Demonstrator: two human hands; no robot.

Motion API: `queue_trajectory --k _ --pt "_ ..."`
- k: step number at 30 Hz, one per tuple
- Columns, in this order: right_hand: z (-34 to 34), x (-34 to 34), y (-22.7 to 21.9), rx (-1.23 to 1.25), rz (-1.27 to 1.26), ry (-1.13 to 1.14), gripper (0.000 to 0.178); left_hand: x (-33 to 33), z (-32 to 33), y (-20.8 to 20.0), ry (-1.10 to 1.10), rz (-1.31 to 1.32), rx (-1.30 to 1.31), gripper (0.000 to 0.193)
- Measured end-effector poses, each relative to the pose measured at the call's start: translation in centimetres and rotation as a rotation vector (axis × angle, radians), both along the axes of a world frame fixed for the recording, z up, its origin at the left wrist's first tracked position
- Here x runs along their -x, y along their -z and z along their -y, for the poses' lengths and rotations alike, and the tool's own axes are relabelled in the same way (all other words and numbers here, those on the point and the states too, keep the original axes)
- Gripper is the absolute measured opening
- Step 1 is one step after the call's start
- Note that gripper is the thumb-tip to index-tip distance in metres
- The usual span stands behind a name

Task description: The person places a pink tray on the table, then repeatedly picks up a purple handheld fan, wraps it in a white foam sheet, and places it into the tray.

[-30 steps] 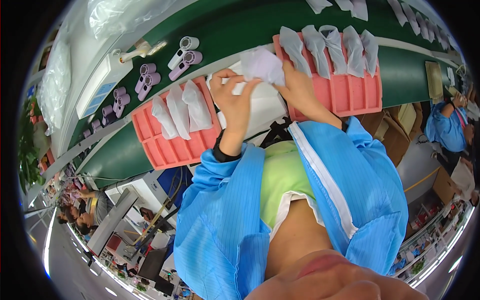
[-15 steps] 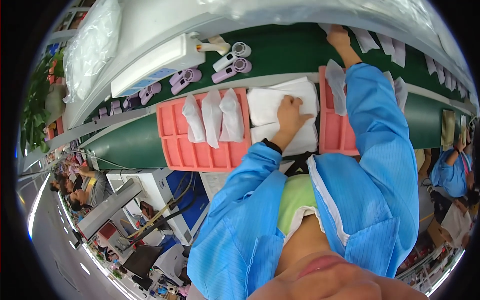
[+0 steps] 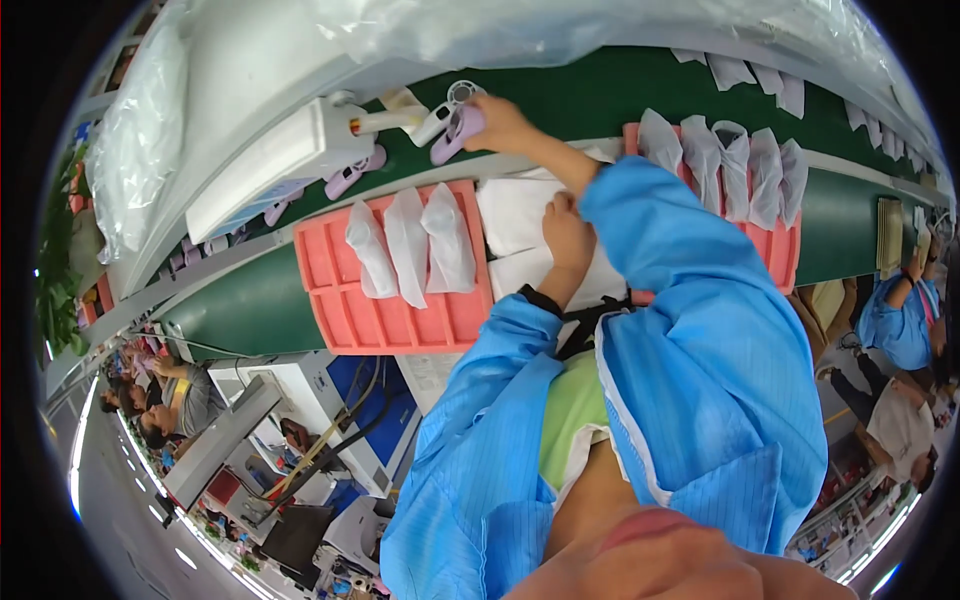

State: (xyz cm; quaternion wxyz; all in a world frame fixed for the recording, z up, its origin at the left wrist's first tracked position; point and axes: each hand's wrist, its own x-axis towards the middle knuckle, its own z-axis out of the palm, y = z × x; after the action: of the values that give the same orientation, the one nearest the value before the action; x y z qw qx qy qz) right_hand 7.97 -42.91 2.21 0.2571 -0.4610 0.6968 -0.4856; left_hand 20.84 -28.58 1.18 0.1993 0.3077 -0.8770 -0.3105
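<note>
Right hand [image 3: 500, 122] seemingly grips a purple handheld device [image 3: 458, 130]; left hand [image 3: 566, 232] rests curled on white sheets [image 3: 515, 215].

Right hand [image 3: 503, 122] stretched out over the green conveyor belt [image 3: 620, 90], fingers closed on a small purple-and-white handheld device [image 3: 455, 125]. Left hand [image 3: 566, 232] rests flat on a stack of white pouches [image 3: 515, 215] lying between two pink trays. Left tray [image 3: 395, 320] carries three bagged items [image 3: 410, 245]; right tray [image 3: 775, 255] carries a row of five more [image 3: 725, 160].
</note>
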Motion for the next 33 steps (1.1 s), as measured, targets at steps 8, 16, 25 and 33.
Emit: queue_trajectory --k 8,16,25,33 --pt "-25.9 5.9 -12.2 -0.013 -0.154 0.559 0.06 1.3 -0.8 -4.3 -0.025 0.063 -0.164 0.016" --pt "-35.3 1.6 -9.6 -0.11 0.108 0.671 0.055 0.9 -0.6 -0.5 -0.03 0.095 -0.119 0.014" --pt "-31.9 -0.6 -8.3 -0.011 0.077 0.395 0.054 0.3 0.6 -2.9 -0.055 -0.107 -0.449 0.014" --pt "-27.2 -3.0 -5.0 0.01 -0.174 0.172 0.063 0.4 -0.4 -8.5 -0.154 -0.419 -1.009 0.015"
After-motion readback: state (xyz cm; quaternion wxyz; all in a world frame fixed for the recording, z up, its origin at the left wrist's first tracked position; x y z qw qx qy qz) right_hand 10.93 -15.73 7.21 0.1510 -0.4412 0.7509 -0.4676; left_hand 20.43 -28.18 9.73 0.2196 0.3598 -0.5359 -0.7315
